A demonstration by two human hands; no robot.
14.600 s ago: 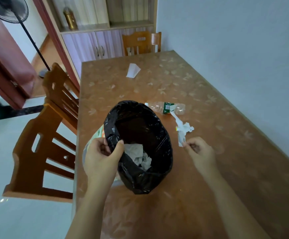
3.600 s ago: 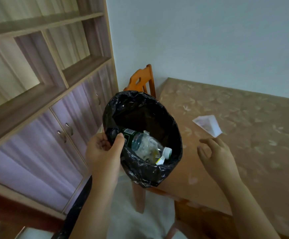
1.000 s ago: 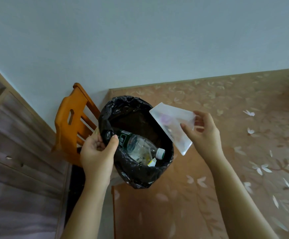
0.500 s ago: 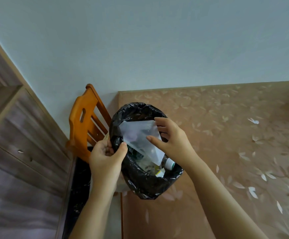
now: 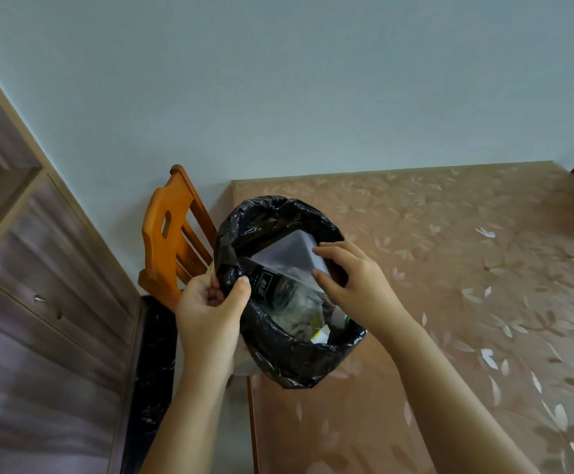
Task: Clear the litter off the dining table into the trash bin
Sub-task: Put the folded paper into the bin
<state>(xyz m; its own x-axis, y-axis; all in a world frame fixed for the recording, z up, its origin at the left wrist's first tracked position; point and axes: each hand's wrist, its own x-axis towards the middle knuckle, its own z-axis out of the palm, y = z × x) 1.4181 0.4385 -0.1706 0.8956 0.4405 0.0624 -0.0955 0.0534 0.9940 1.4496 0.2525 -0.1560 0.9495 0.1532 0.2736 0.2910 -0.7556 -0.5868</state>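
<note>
The left hand point(image 5: 210, 304) grips the rim of the trash bin point(image 5: 278, 366) at the table point(image 5: 449, 261) edge, while the right hand point(image 5: 355, 280) pinches the white paper point(image 5: 289, 254), seemingly light and floppy, by its edge.

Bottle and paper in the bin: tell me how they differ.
The bottle is clear, rounded plastic with a dark label; the paper is white and flat. The bottle lies low in the bin; the paper leans higher, partly over it. Both are inside the bin.
</note>
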